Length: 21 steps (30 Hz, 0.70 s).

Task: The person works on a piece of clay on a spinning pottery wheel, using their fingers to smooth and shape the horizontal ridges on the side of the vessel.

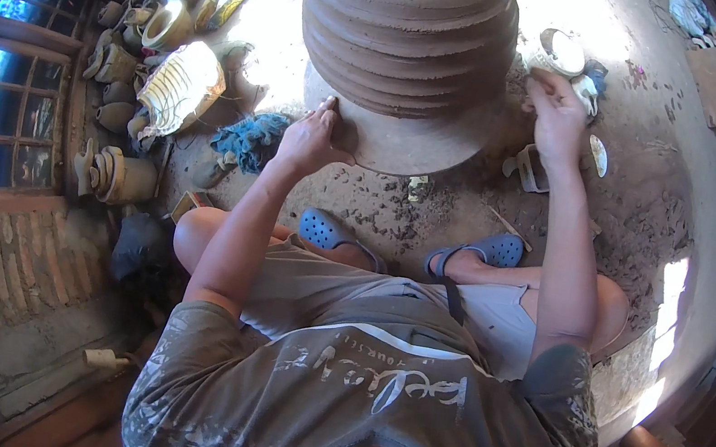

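A big ribbed clay pot [407, 38] of brown wet-looking clay stands on a round wheel plate [405, 148] in front of me; its top runs out of view. My left hand [308, 139] lies on the plate's near-left rim, thumb and fingers spread apart, close to the pot's base. To the right of the plate, my right hand [559, 115] is raised with its fingers curled together near the thumb. Whatever those fingertips hold, if anything, is too small to make out. Neither hand visibly touches the pot's wall.
Clay crumbs [377, 217] litter the floor below the plate. A blue-green rag [251, 140] lies left of my left hand. Beyond my right hand sits a pale bowl [562, 53], with a white open container [529, 168] nearer. Several pots and a ribbed pale vessel [180, 89] crowd the left wall.
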Each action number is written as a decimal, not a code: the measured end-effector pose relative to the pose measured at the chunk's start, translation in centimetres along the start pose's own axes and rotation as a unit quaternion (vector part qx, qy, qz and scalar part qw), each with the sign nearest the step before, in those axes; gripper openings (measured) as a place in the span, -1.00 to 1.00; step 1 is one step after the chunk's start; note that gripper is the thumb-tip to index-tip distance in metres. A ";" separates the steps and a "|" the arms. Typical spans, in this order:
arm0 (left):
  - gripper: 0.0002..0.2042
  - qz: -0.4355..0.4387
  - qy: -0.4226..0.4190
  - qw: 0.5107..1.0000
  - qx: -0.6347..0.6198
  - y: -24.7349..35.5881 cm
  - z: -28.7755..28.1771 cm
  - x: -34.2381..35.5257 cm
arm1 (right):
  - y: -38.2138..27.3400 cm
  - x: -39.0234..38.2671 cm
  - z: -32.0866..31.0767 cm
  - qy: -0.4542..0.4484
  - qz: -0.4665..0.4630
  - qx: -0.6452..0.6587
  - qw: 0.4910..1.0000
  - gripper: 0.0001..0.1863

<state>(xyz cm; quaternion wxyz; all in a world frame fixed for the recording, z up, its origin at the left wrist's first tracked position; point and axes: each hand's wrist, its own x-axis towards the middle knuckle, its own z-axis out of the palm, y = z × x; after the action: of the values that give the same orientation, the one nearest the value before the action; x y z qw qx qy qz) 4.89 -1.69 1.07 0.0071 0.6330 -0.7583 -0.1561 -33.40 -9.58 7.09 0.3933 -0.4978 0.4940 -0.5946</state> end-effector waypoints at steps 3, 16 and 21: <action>-0.05 -0.043 -0.048 0.997 0.032 2.8 -0.1 -0.4 | -0.1 -2.3 1.2 -0.097 0.029 -0.098 0.990 -0.80; -0.55 0.060 0.094 0.978 0.178 10.9 8.2 -1.0 | -0.6 -13.7 11.1 0.025 -0.136 -0.178 0.974 -0.37; -0.52 0.169 0.157 0.973 -0.021 7.6 10.1 -2.4 | -0.8 -17.7 14.0 -0.119 -0.243 -0.254 0.928 -0.57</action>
<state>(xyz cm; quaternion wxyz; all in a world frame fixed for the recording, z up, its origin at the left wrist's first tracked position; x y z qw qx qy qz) -3.96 4.09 -6.20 0.1652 0.5120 -0.8403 -0.0672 -16.16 4.78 4.55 0.1525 -0.7530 0.4421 -0.4629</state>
